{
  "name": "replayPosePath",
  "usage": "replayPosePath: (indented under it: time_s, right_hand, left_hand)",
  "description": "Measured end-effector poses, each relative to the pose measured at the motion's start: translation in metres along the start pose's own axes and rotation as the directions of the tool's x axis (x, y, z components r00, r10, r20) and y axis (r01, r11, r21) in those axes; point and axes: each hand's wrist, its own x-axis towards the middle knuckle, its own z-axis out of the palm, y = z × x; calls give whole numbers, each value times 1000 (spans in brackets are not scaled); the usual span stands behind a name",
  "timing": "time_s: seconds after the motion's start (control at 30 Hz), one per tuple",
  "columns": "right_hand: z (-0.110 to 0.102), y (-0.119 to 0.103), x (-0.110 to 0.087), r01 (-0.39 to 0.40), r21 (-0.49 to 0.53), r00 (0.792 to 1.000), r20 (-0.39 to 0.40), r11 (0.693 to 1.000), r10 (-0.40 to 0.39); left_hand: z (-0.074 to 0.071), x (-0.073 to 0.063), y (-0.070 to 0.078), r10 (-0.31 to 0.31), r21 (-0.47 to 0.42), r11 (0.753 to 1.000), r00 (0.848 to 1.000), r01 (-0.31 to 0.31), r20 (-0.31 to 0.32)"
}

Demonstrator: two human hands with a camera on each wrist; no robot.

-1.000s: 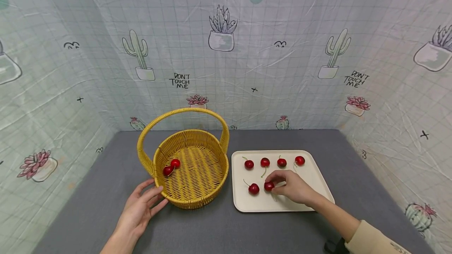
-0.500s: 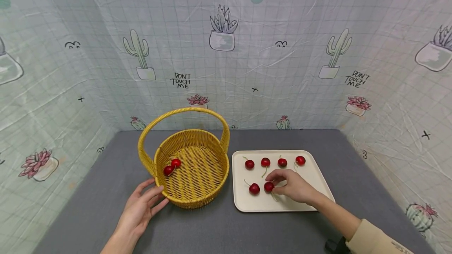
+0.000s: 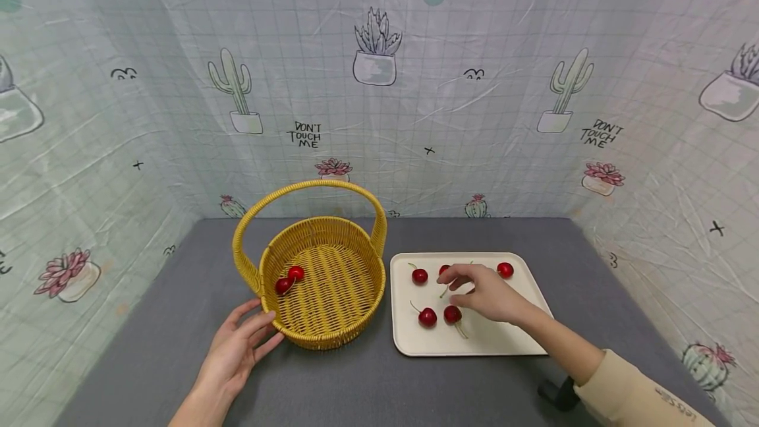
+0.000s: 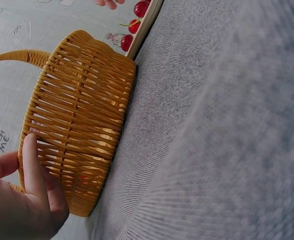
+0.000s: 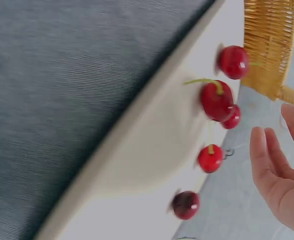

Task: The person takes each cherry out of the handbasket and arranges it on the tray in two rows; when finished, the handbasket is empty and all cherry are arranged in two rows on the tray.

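My left hand (image 3: 234, 348) touches the near left rim of a yellow wicker basket (image 3: 332, 288) with loosely extended fingers. In the left wrist view, one finger (image 4: 32, 165) lies along the basket's outer wall (image 4: 77, 110). Two red cherries (image 3: 290, 280) lie at the left inside the basket. My right hand (image 3: 489, 292) hovers over a cream tray (image 3: 504, 338), thumb and fingers apart with nothing between them. Just below its thumb, a dark cherry (image 3: 452, 314) lies on the tray, stem toward me. Another cherry (image 3: 427, 317) lies to its left.
Along the tray's back row are more cherries, including one at the left (image 3: 419, 276) and one at the right (image 3: 505, 270); my right hand partly hides the middle ones. The grey tabletop (image 3: 356, 387) meets a patterned cloth backdrop (image 3: 427, 111). A black object (image 3: 560, 395) sits by my right sleeve.
My right hand has let go of the near dark cherry and risen away toward the tray's back row. That cherry stays on the tray. My left hand keeps its place at the basket.
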Motion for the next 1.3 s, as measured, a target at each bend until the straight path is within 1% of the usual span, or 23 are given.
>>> replayPosePath:
  time_s: [0.27, 0.43, 0.67, 0.87, 0.97, 1.1, 1.3]
  right_hand:
    - [-3, -20, 15, 30, -23, 999, 20, 999, -30]
    - [-2, -31, 27, 22, -23, 998, 66, 999, -21]
    - [3, -49, 45, 63, 15, 991, 119, 998, -64]
    - [12, -61, 60, 94, 34, 984, 152, 995, -98]
    - [18, -65, 66, 133, 37, 978, 159, 990, -137]
    - [26, -73, 75, 167, 31, 973, 156, 985, -170]
    - [39, -78, 91, 176, 27, 971, 159, 984, -178]
  left_hand:
    - [1, 0, 1, 1, 6, 1000, 1000, -1, 4]
    - [1, 0, 1, 3, 9, 1000, 1000, -3, 4]
    - [1, 0, 1, 5, 9, 1000, 1000, -5, 3]
    - [1, 1, 0, 6, 11, 1000, 1000, -6, 0]
    - [1, 1, -1, 8, 12, 1000, 1000, -8, 1]
    - [0, 1, -1, 16, 17, 1000, 1000, -16, 5]
    - [-1, 1, -2, 17, 15, 1000, 1000, -17, 7]
